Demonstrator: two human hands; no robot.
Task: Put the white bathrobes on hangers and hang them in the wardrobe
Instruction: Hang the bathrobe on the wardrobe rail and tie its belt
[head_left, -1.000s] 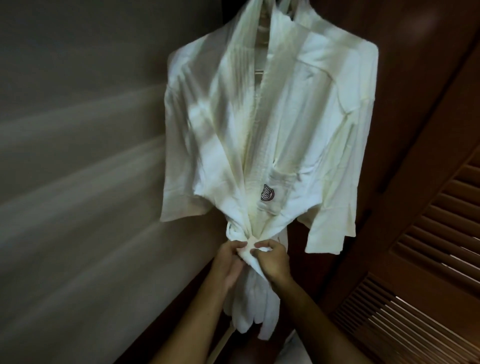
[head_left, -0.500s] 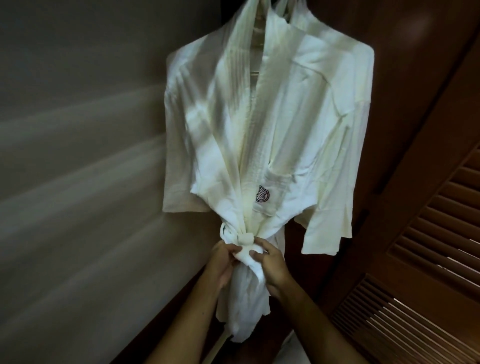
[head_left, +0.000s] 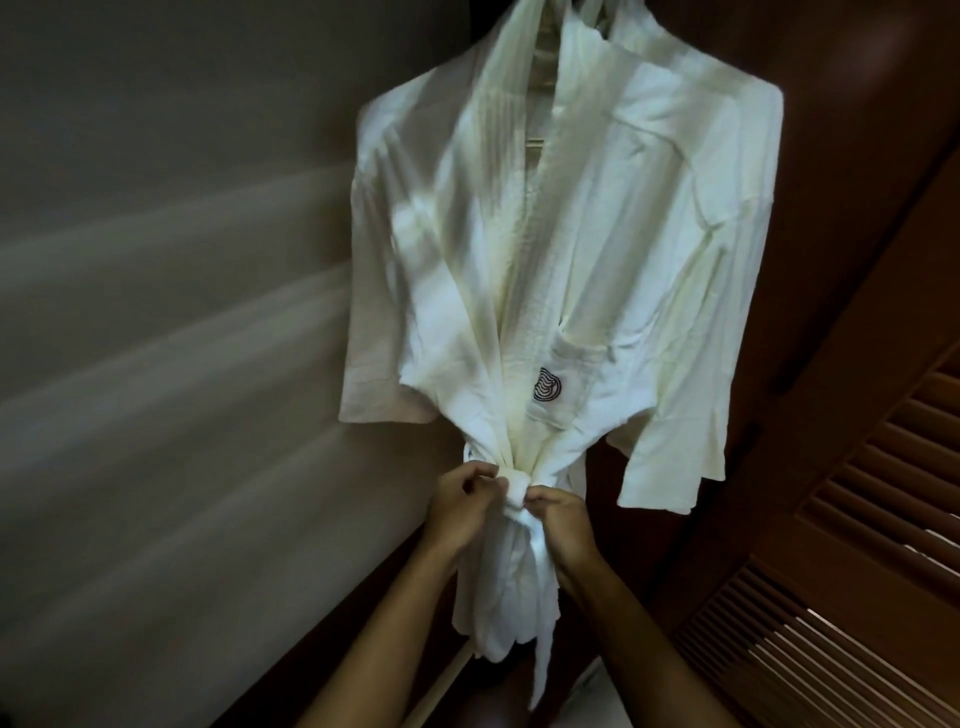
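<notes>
My left hand (head_left: 460, 512) has its fingers (head_left: 475, 475) curled in, pinching the left side of the belt knot (head_left: 517, 486) at the robe's waist. My right hand (head_left: 563, 525) pinches the knot from the other side, its fingertips closed on the cloth just below the bulge. The two hands are close together with only the knot between them. A loose belt end (head_left: 537, 613) hangs straight down from the knot, between my forearms.

The white bathrobe (head_left: 571, 249) hangs upright above my hands, gathered tight at the waist by the belt, its sleeves hanging out to either side. A chest pocket with a dark round emblem (head_left: 548, 387) sits just above the knot. The hanger (head_left: 540, 67) shows faintly in the open collar. The robe hangs inside the wardrobe, with a pale wall (head_left: 182, 312) at left and a brown louvred door (head_left: 857, 545) at right.
</notes>
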